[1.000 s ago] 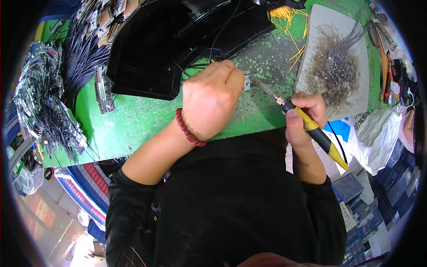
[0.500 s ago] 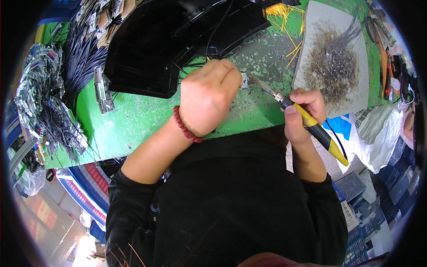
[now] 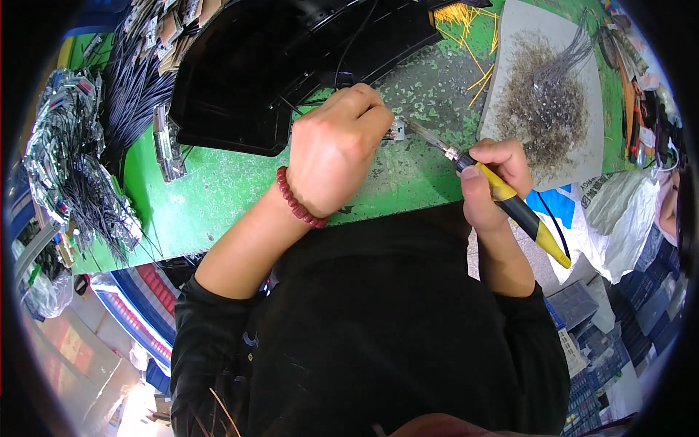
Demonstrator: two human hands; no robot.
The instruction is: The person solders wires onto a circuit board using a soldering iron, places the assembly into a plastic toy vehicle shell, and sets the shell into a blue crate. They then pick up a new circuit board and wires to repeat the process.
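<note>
My right hand point(image 3: 495, 178) grips a yellow-and-black soldering iron point(image 3: 520, 211), its metal tip pointing up and left. The tip reaches the edge of a small white part point(image 3: 397, 130) showing beside the fingers of my left hand point(image 3: 338, 146). That left hand is closed over the table, a dark red bead bracelet point(image 3: 298, 207) on its wrist. Its curled fingers hide whatever they pinch. Just beyond it lies a large curved black plastic housing point(image 3: 240, 87) with a thin black wire point(image 3: 353, 44) running across it.
On the green worktable point(image 3: 211, 197), bundles of black-wired parts point(image 3: 80, 160) are heaped at the left. Yellow wires point(image 3: 459, 18) lie at the far side. To the right, a grey board point(image 3: 528, 25) bears dark scraps and fine wires. White plastic bags point(image 3: 619, 218) hang past the right edge.
My left hand has shifted slightly up and left, baring more of the small white part. The soldering iron has moved a touch up and left, staying in my right hand.
</note>
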